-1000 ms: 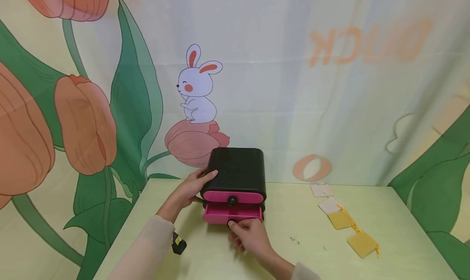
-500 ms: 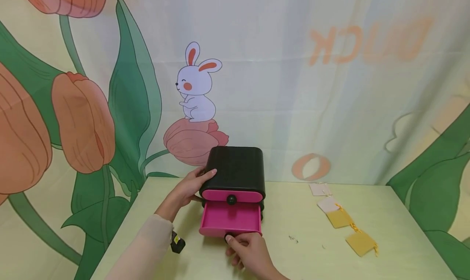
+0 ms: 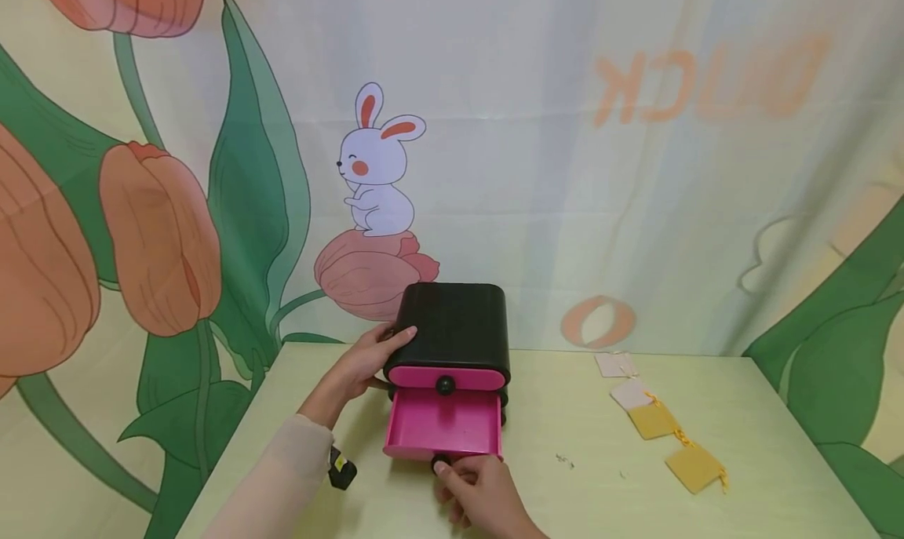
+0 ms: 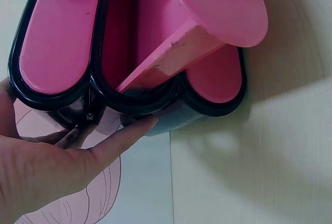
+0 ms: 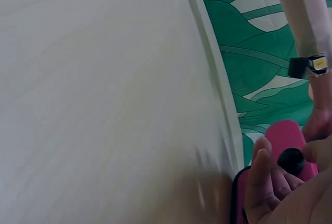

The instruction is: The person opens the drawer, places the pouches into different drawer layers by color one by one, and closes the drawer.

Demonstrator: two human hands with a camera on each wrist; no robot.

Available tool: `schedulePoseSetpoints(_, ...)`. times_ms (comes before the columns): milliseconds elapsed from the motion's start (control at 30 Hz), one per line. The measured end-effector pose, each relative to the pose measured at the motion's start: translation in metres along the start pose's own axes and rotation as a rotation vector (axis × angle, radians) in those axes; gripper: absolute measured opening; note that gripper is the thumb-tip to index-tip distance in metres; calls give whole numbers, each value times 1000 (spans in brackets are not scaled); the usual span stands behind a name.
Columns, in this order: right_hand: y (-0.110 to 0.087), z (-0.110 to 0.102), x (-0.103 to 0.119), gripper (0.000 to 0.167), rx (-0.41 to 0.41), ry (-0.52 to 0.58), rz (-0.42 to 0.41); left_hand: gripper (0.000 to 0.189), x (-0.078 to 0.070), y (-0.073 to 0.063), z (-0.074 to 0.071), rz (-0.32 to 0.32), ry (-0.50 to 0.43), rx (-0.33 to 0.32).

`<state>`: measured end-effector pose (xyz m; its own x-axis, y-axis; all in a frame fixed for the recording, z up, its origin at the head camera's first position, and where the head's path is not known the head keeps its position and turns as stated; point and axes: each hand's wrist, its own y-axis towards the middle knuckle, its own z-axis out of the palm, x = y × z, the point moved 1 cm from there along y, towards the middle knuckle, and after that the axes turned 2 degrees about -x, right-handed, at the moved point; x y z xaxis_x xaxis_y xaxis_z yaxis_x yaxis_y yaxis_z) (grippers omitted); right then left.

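Note:
A small black cabinet (image 3: 452,319) with pink drawers stands at the back of the table. My left hand (image 3: 359,362) grips its left side, thumb over the top edge; the left wrist view shows the other fingers along the side wall. The middle drawer (image 3: 452,425) is pulled well out, and nothing shows inside it. My right hand (image 3: 487,492) pinches that drawer's black knob (image 3: 439,465) between thumb and fingers. In the left wrist view, the top drawer (image 4: 57,37) and bottom drawer (image 4: 215,73) sit closed.
On the right lie two gold square pouches (image 3: 695,468) with yellow cords and two pale squares (image 3: 613,365). Tiny scraps (image 3: 565,461) are scattered near the right hand. A printed curtain (image 3: 494,170) hangs right behind the table. A black wrist camera (image 3: 342,470) is on the left sleeve.
The middle drawer has slid out toward me with my right hand on its knob, mostly in the first half second. My left hand keeps its hold on the cabinet.

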<state>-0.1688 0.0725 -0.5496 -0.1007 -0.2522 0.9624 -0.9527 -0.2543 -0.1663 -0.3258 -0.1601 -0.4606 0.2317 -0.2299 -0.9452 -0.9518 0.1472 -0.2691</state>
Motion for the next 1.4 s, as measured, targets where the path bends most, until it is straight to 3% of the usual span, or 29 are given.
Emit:
schedulePoseSetpoints(167,-10,-24,9,37,106,-72,-20,95,0,0,-1,-3,0,4)
schedulePoseSetpoints(267,-16,-49,16,31,172,-108,-40,95,0,-1,-1,-7,3,0)
schedulePoseSetpoints(367,-21,-81,20,27,186,-163,-96,95,0,0,-2,-5,1,2)
schedulePoseSetpoints(567,-29,-160,11,22,42,-304,-213,95,0,0,0,4,-5,1)
schedulePoseSetpoints(800,-40,-248,-13,25,-173,-417,-154,96,1,0,-1,-3,-3,5)
schedulePoseSetpoints(967,-47,-298,-35,29,-299,-611,-81,96,1,0,-2,-2,-5,0)
schedulePoseSetpoints(1200,-58,-349,-78,40,-360,-745,26,96,2,0,0,6,0,2)
schedulePoseSetpoints(1400,-59,-368,-109,51,-340,-750,117,98,2,0,-1,4,0,-4)
